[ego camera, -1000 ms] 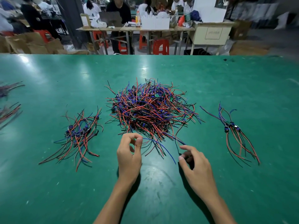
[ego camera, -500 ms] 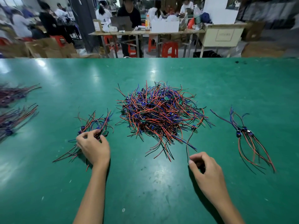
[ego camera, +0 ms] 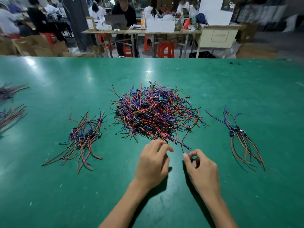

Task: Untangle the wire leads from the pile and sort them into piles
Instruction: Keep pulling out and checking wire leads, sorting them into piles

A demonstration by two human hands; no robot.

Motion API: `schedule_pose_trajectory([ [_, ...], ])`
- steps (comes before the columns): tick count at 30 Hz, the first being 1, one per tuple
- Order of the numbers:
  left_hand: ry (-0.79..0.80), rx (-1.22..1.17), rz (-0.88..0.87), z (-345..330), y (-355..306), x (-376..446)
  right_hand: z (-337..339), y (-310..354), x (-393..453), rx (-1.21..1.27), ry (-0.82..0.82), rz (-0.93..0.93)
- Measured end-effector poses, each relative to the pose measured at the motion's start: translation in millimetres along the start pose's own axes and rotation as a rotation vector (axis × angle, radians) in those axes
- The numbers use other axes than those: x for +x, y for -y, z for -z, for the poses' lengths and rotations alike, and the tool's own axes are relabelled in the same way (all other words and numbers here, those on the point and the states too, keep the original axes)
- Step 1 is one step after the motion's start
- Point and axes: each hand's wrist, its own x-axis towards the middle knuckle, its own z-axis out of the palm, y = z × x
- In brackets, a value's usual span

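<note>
Head view: right hand [ego camera: 201, 168] grip seemingly on lead [ego camera: 183, 142] beside pile [ego camera: 154, 112].

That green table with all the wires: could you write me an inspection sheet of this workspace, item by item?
Surface: green table, shiny, scuffed near the front.
Job's things: big tangled pile in the middle; left pile; smaller right pile; more bundles at the far left edge.
Clutter: nothing seen.
Grips: left hand at the big pile's near edge, fingers loosely curled, whether it holds a wire cannot be told; right hand pinches a dark wire that leads into the big pile.
Cables: only the wires themselves.
Surroundings: workshop with people at wooden tables, red stools, cardboard boxes.
</note>
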Motion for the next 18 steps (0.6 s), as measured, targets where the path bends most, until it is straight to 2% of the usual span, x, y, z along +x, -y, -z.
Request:
schedule_pose_trajectory([
  [3,0.122,-0.106,0.124,-6.6,-8.4,2.6,-0.4,5.6,2.4,-0.121,0.036,0.029],
  [5,0.175,-0.18,0.229,-9.8,-10.2,2.6,0.6,6.2,2.0,-0.093,0.013,0.042],
  [8,0.157,-0.256,0.343,-9.5,-10.4,2.5,3.5,3.3,-2.5,-0.01,-0.023,0.049],
  [12,0.138,-0.366,0.427,-8.8,-18.0,3.0,2.1,5.8,-0.4,-0.051,0.015,0.027],
  [13,0.084,-0.374,0.425,-7.3,-19.8,4.2,1.1,4.7,1.0,-0.066,0.017,0.028],
  [16,-0.294,-0.24,0.445,7.6,-0.4,14.3,-0.4,-0.7,2.9,-0.054,0.018,0.013],
  [18,-0.371,-0.043,0.564,24.8,35.9,27.4,-1.3,-3.7,2.6,-0.06,0.022,0.01],
])
